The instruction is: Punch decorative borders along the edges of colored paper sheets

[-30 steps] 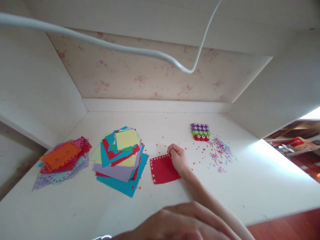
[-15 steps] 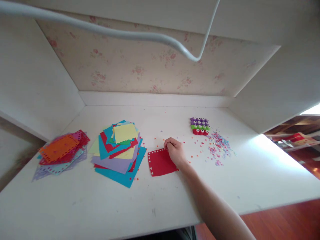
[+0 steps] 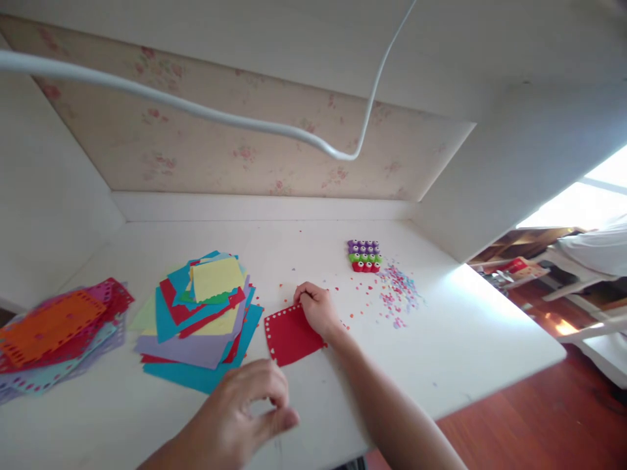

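A red sheet of paper (image 3: 294, 339) lies on the white tabletop, with small cut-out holes along its left and top edges. My right hand (image 3: 316, 310) is closed at the sheet's top edge, over its right part; what is inside the fingers is hidden. Nearer to me, my left hand (image 3: 249, 405) hovers in front of the sheet, slightly blurred, its fingers curled and a gap between them and the thumb. Nothing shows in it. Beside the sheet on the left is a stack of coloured papers (image 3: 196, 349), with a yellow piece on top.
Punched sheets (image 3: 59, 326) in orange, red and pale blue are piled at far left. Small craft punches (image 3: 365, 256) in purple, green and red stand in rows toward the back. Paper confetti (image 3: 399, 290) is scattered right of them. A white cable (image 3: 220, 116) hangs across the top.
My left hand has come into view from below. The view has shifted right, so the tabletop things appear further left. My right hand stays closed at the red sheet's top edge.
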Demonstrator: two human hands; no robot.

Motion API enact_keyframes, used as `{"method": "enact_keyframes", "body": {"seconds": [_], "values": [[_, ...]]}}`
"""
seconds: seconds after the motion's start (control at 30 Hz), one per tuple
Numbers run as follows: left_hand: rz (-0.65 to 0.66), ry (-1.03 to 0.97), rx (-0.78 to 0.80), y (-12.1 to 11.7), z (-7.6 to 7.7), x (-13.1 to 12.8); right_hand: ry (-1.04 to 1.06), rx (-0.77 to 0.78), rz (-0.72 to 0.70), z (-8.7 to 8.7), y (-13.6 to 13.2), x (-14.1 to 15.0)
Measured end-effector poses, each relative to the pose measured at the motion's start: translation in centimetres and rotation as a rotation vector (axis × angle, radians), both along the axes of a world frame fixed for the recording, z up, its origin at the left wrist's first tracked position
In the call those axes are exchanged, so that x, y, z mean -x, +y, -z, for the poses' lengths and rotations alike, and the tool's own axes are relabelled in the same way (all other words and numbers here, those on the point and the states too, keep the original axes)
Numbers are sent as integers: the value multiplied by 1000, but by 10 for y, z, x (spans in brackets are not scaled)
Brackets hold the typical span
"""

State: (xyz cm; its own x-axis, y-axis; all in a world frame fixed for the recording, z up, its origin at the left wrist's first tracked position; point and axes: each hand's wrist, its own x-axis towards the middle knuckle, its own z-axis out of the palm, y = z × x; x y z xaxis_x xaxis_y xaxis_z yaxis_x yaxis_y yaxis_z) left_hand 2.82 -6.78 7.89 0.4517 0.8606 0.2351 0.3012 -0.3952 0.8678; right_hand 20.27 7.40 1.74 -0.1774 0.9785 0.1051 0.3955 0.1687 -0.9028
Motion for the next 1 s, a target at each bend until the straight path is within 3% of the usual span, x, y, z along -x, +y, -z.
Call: {"method": "enact_keyframes", "body": {"seconds": [0.17,0.23,0.33,0.43,0.57,0.7,0.8,0.9,1.0], "values": [[-31,159,103,18,37,7,-17,10,-42,-1,0,-1],[-36,194,102,16,43,7,-11,19,-50,0,0,1],[-61,219,91,13,37,3,8,43,-46,1,-1,1],[-109,219,65,12,25,-3,154,155,-96,-8,4,-7],[-158,299,-64,26,6,-19,296,255,-143,-31,32,-46],[-156,468,-183,77,-1,-51,146,29,276,-44,82,-110],[-141,598,-235,132,10,-84,79,-33,502,-40,119,-154],[-164,631,-227,184,29,-117,-4,-51,651,-25,145,-182],[-178,645,-218,220,45,-147,-80,-38,698,-8,163,-191]]}}
